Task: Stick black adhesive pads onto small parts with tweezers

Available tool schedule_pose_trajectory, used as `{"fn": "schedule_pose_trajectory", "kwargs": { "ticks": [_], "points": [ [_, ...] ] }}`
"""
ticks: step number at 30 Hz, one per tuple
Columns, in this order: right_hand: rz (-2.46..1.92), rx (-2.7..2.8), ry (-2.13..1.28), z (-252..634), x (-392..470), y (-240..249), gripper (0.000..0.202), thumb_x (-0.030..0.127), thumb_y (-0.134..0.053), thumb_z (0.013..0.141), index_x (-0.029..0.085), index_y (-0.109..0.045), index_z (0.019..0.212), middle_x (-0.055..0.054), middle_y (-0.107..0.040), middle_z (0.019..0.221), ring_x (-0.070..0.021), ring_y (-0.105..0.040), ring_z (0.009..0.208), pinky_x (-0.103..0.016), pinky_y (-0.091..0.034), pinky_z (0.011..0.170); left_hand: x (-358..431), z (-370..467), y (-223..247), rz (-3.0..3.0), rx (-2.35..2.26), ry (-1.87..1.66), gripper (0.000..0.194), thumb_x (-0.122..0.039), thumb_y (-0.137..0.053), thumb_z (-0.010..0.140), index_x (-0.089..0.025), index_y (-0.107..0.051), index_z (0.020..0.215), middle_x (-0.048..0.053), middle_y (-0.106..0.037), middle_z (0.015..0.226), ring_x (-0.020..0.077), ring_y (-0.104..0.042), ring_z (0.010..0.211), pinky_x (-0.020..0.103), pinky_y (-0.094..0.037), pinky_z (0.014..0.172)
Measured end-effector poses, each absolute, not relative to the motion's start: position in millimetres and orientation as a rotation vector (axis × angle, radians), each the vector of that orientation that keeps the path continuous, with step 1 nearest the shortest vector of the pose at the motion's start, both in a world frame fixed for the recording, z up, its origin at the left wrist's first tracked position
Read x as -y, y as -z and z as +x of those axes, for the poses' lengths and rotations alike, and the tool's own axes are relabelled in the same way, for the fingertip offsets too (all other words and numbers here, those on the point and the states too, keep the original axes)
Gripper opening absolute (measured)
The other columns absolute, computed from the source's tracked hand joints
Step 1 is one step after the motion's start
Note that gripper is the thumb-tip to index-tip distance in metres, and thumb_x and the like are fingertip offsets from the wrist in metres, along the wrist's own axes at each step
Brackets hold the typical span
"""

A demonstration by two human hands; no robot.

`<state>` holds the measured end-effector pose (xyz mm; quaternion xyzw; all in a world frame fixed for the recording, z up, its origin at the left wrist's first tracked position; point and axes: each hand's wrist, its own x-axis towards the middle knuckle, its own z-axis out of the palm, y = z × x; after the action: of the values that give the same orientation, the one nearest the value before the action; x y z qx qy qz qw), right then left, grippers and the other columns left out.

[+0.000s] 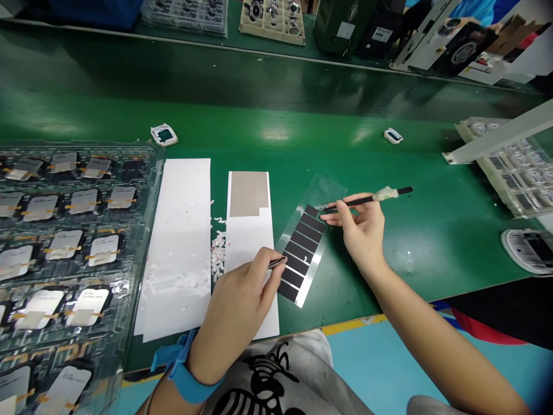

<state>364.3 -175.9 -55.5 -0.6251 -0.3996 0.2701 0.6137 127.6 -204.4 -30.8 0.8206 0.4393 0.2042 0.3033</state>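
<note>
Two tools, one sheet of black strips, from my head view.
My left hand has its fingers pinched nearly shut on slim metal tweezers, and my right hand lightly pinches a black wrapped-handle tool near the top strip. The strip sheet lies slanted on the counter between them, probably so both reach it easily.

Bright light falls on the bench, leaving hazy glare across its green surface and a pale sheen on the film. A soft shadow lies near the right hand. Wide-angle distortion bends the shelf; the lower right corner darkens.
</note>
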Motion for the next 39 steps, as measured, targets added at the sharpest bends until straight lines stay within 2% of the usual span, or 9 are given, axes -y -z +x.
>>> {"fn": "schedule_pose_trajectory", "kwargs": {
  "ticks": [5, 10, 12, 16, 23, 29, 34, 36, 39],
  "points": [
    [-1.412, 0.9, -0.629, 365.9, 176.0, 57.7, 0.032, 0.04, -0.074, 0.08, 0.025, -0.048, 0.091, 0.001, -0.068, 0.079, -0.017, -0.071, 0.051, -0.026, -0.061, 0.046, 204.2, 128.8, 32.2, 2.177, -1.187, -0.528, 0.01, -0.03, -0.044, 0.103, -0.023, -0.05, 0.106, -0.002, -0.067, 0.069, 0.0145, -0.061, 0.051, 0.021, -0.038, 0.046],
    [-1.349, 0.935, -0.604, 364.9, 178.3, 47.2, 0.029, 0.035, -0.075, 0.081, 0.024, -0.05, 0.09, 0.001, -0.071, 0.078, -0.0165, -0.073, 0.056, -0.024, -0.061, 0.049, 204.8, 130.0, 28.5, 2.065, -1.206, -0.702, 0.007, -0.026, -0.056, 0.097, -0.022, -0.06, 0.1, -0.005, -0.063, 0.062, 0.0114, -0.055, 0.048, 0.021, -0.036, 0.044],
    [-1.293, 0.99, -0.574, 355.8, 184.4, 33.8, 0.024, 0.03, -0.073, 0.083, 0.022, -0.052, 0.09, 0.0, -0.073, 0.079, -0.0165, -0.074, 0.062, -0.024, -0.063, 0.054, 204.9, 129.1, 25.1, 1.937, -1.204, -0.778, 0.007, -0.024, -0.06, 0.094, -0.024, -0.066, 0.098, -0.005, -0.067, 0.066, 0.0104, -0.057, 0.051, 0.02, -0.041, 0.048],
    [-1.137, 1.045, -0.559, 317.5, 205.0, 3.5, 0.013, 0.016, -0.065, 0.09, 0.021, -0.054, 0.094, 0.0, -0.072, 0.082, -0.018, -0.076, 0.075, -0.028, -0.067, 0.062, 204.5, 126.4, 19.8, 1.781, -1.153, -0.849, 0.023, -0.025, -0.056, 0.096, -0.025, -0.068, 0.116, -0.002, -0.073, 0.079, 0.0118, -0.064, 0.065, 0.02, -0.048, 0.057],
    [-0.912, 1.137, -0.574, 253.7, 225.2, -2.7, 0.028, -0.004, -0.055, 0.087, 0.019, -0.054, 0.103, -0.002, -0.07, 0.091, -0.019, -0.075, 0.09, -0.039, -0.068, 0.078, 202.1, 125.1, 19.3, 1.667, -1.14, -0.916, 0.019, -0.02, -0.055, 0.095, -0.024, -0.062, 0.113, -0.001, -0.073, 0.085, 0.0115, -0.067, 0.069, 0.019, -0.049, 0.058],
    [-0.916, 1.124, -0.555, 246.1, 221.0, 9.4, 0.028, -0.004, -0.053, 0.087, 0.019, -0.054, 0.103, -0.002, -0.069, 0.091, -0.0154, -0.073, 0.088, -0.034, -0.068, 0.078, 200.5, 123.8, 22.1, 1.752, -1.059, -0.883, 0.035, -0.021, -0.046, 0.101, -0.022, -0.052, 0.135, 0.006, -0.072, 0.118, 0.0147, -0.071, 0.097, 0.023, -0.055, 0.081],
    [-0.888, 1.076, -0.607, 247.4, 217.3, 9.2, 0.026, -0.002, -0.051, 0.09, 0.02, -0.054, 0.104, -0.002, -0.069, 0.09, -0.0151, -0.074, 0.086, -0.029, -0.068, 0.07, 202.0, 123.4, 22.9, 1.807, -1.037, -0.869, 0.039, -0.02, -0.042, 0.103, -0.019, -0.045, 0.142, 0.008, -0.063, 0.135, 0.0174, -0.061, 0.123, 0.027, -0.051, 0.098],
    [-0.879, 1.066, -0.616, 246.7, 217.1, 9.9, 0.026, -0.002, -0.05, 0.09, 0.02, -0.054, 0.104, -0.002, -0.069, 0.09, -0.0153, -0.074, 0.087, -0.027, -0.067, 0.067, 201.8, 124.0, 21.8, 1.793, -1.058, -0.867, 0.036, -0.019, -0.044, 0.102, -0.018, -0.051, 0.136, 0.008, -0.066, 0.131, 0.018, -0.063, 0.12, 0.027, -0.052, 0.097],
    [-0.879, 1.068, -0.616, 245.5, 218.2, 11.8, 0.026, -0.003, -0.051, 0.09, 0.02, -0.054, 0.103, -0.001, -0.069, 0.09, -0.0156, -0.074, 0.089, -0.031, -0.068, 0.073, 201.3, 125.0, 20.7, 1.767, -1.123, -0.899, 0.028, -0.017, -0.047, 0.099, -0.019, -0.06, 0.123, 0.006, -0.073, 0.118, 0.0171, -0.069, 0.108, 0.025, -0.055, 0.088]
  ]
}}
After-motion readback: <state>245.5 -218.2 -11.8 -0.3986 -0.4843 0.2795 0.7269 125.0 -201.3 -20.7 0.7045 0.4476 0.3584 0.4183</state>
